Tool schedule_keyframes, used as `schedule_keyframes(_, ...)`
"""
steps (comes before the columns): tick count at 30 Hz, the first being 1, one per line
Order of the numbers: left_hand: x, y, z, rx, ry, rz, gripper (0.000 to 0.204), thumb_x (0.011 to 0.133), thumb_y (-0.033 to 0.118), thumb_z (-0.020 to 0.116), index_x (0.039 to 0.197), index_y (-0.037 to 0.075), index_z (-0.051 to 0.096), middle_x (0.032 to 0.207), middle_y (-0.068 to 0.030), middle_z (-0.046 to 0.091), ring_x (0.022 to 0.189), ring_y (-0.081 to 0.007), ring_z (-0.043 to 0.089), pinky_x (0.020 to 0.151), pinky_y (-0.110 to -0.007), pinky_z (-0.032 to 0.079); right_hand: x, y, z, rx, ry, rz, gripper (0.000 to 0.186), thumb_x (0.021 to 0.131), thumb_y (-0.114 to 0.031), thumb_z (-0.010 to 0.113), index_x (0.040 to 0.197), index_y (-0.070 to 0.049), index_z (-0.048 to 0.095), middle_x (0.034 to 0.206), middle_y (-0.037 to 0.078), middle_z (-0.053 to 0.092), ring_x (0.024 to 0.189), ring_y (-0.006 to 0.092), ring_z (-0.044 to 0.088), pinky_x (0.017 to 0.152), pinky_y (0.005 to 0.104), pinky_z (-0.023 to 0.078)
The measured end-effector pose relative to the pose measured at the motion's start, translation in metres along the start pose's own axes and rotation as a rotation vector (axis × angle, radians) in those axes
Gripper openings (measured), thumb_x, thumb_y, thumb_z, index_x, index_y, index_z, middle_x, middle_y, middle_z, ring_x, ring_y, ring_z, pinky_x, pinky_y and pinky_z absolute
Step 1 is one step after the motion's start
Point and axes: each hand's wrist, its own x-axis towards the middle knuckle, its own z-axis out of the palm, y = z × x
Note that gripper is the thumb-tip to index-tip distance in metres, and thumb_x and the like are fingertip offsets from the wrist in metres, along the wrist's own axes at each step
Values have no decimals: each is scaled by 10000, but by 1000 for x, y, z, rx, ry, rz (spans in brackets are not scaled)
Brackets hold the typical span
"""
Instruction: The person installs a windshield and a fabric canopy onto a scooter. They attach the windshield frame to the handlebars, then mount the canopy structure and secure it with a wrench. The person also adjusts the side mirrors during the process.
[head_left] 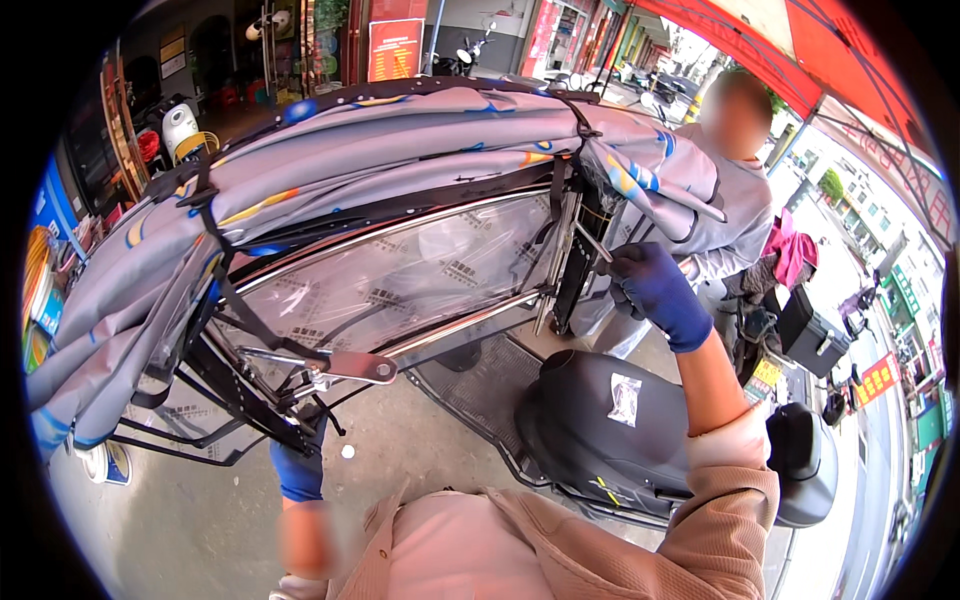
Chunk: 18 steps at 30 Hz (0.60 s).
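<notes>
Left hand (298,462), blue-gloved, is raised at the lower left end of the canopy's black frame (215,375); its fingers are masked by the bars, so I cannot tell whether it grips or only props. Right hand (660,295), in a dark blue glove, is curled closed around the end of a thin metal rod (592,242) at the canopy's right end. Beneath and between them: a black scooter seat (565,405) with a small clear packet (625,398) lying on it, and a ridged footboard (490,375). The folded grey rain canopy (380,150), patterned in blue and yellow, lies across the view ahead of the person, bunched and bound by black straps (205,190); below its roll shows a clear plastic window (400,275), and near the left hand a brown-faced metal bracket (360,368). Step in hand, as judged: supporting and positioning the strapped canopy frame. The next move seems to call for level support at both ends, with the bars kept off the seat. Beyond the right end stands a co-worker (735,205) in grey, hand contact unclear. Farther back: a red tent roof (840,45) and a parked motorbike (465,55).
</notes>
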Motion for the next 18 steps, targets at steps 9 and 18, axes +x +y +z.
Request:
schedule_keyframes(9,0,6,-13,-163,-65,-58,340,974,145,423,1228,-78,463,1150,-244,574,1123,-356,539,1044,-560,391,-14,-7,5,74,44,82,182,872,-118,498,822,21,605,556,30,501,432,113,485,384,248,348)
schedule_keyframes(18,-21,17,-17,688,10,114,388,849,15,612,1221,-19,505,1103,-141,605,1056,-253,562,958,-442,459,-53,45,34,40,99,-15,182,908,-79,477,959,24,618,604,37,529,471,107,492,428,262,376)
